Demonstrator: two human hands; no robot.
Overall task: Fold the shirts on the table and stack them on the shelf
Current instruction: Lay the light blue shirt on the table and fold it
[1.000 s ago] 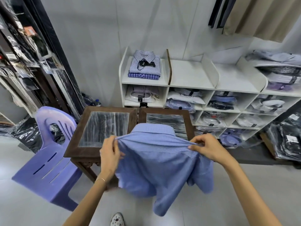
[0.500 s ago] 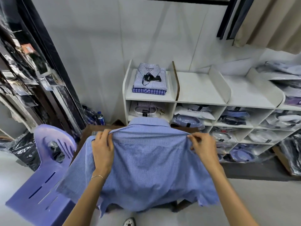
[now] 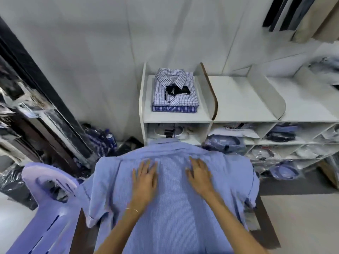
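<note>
Shelf [image 3: 176, 118] of white cubbies stands against the wall behind a light blue short-sleeved shirt [image 3: 176, 213], spread back-up over the table [image 3: 80, 233], collar toward the shelf, sleeves hanging off both sides; a lilac plastic chair [image 3: 45, 208] sits at left, two folded checked shirts [image 3: 175, 92] top the shelf; left hand [image 3: 145, 180] and right hand [image 3: 199, 175] press flat, fingers straight

Left hand [image 3: 145, 177] and right hand [image 3: 199, 174] lie palm-down, side by side, fingers extended, slightly spread. Both forearms reach forward. Fingertips blurred, possibly mid-motion.
</note>
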